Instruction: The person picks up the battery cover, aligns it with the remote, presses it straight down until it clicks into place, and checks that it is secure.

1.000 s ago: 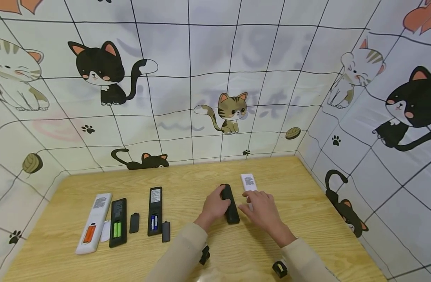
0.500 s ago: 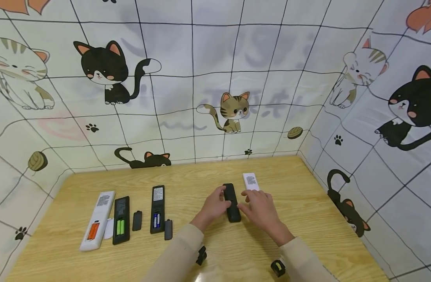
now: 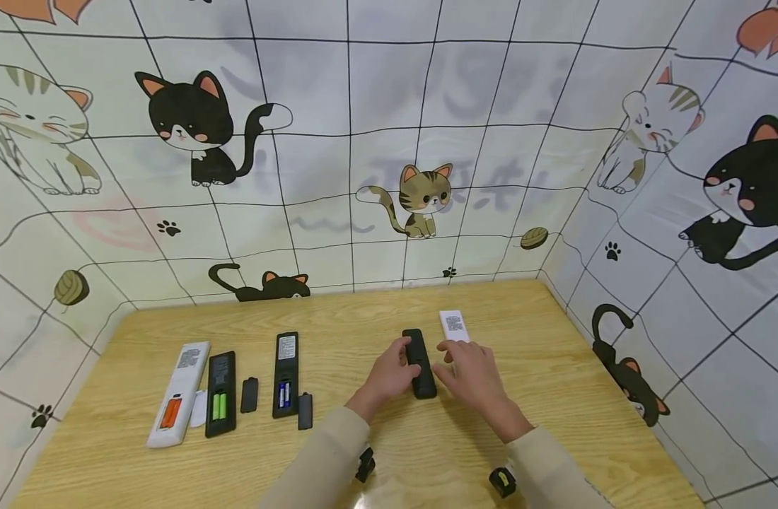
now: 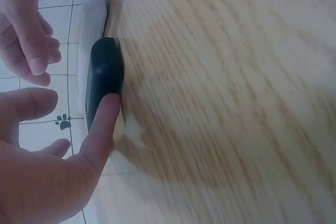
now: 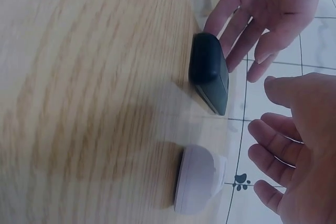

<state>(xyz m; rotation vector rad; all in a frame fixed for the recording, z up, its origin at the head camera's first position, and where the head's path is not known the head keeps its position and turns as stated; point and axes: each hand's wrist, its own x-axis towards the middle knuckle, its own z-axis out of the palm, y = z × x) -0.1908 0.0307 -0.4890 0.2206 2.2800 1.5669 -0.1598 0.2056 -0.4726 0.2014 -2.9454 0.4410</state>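
Observation:
A black remote control (image 3: 419, 350) lies on the wooden table in front of me. My left hand (image 3: 387, 373) is at its left side; in the left wrist view one straight finger touches the remote's edge. The thumb of that hand stands apart from the remote in the right wrist view. My right hand (image 3: 474, 373) hovers to the right with loosely bent fingers and nothing in them. Beyond it lies a white remote control (image 3: 454, 325), partly hidden by the hand in the head view. Its rounded end shows in the right wrist view.
On the left lie a white remote (image 3: 187, 378) with orange batteries (image 3: 170, 413), a black remote (image 3: 221, 378) with green batteries, and another black remote (image 3: 287, 360) with blue batteries. Loose battery covers (image 3: 250, 394) lie beside them. A cat-print cloth (image 3: 312, 162) rises behind the table (image 3: 351, 318).
The head view has shifted slightly, so the remotes appear a little further right. Both hands stay in nearly the same place around the black remote.

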